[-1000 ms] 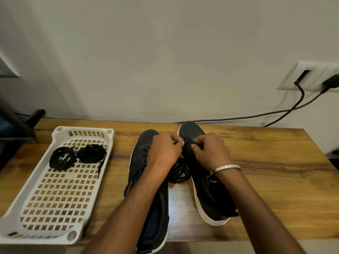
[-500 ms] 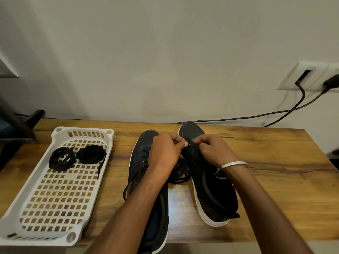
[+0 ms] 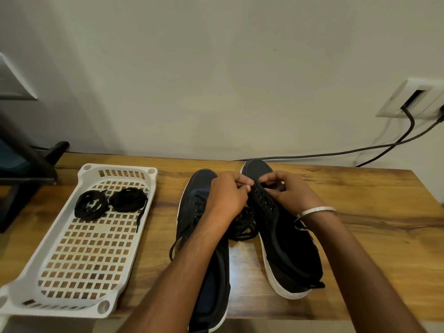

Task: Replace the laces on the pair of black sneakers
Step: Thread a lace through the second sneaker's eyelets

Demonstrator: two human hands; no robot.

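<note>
— Where are the sneakers sitting?

— Side by side on the wooden table (image 3: 360, 212), toes toward the wall. Both hands are working at the front eyelets of the right sneaker (image 3: 283, 236); the left sneaker (image 3: 197, 207) is lying just beside it.

— And the hands?

— The left hand (image 3: 225, 198) is pinching what looks like a lace end with curled fingers, and the right hand (image 3: 290, 195) is pinching at the eyelet row opposite. A loose black lace (image 3: 242, 227) is piling between the shoes.

— How is that lace going to behave?

— Probably soft and limp, so I'd be gripping it right at the stiff tip. Two coiled laces (image 3: 110, 203) are waiting in the white basket (image 3: 72, 284).
</note>
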